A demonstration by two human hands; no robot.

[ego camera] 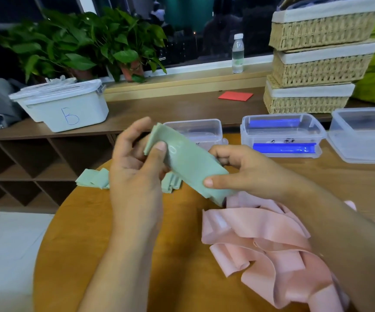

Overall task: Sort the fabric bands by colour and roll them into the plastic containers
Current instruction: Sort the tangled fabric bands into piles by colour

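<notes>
Colours look separated; rolling barely begun
Fingers of left hand [137, 161] and right hand [247, 170] pinch a green band [188, 167]; pink bands [260, 235] lie loose.

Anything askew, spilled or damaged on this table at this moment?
Nothing looks spilled or damaged. The pink bands lie in a loose, tangled heap on the round table, but that is simply unsorted work. The left hand and right hand pinch a folded green band between them.

Three lined wicker baskets [316, 70] are sitting stacked at the right, a clear water bottle [237, 54] is standing on the window ledge [182, 75], and leafy potted plants [80, 43] are standing farther left.
</notes>
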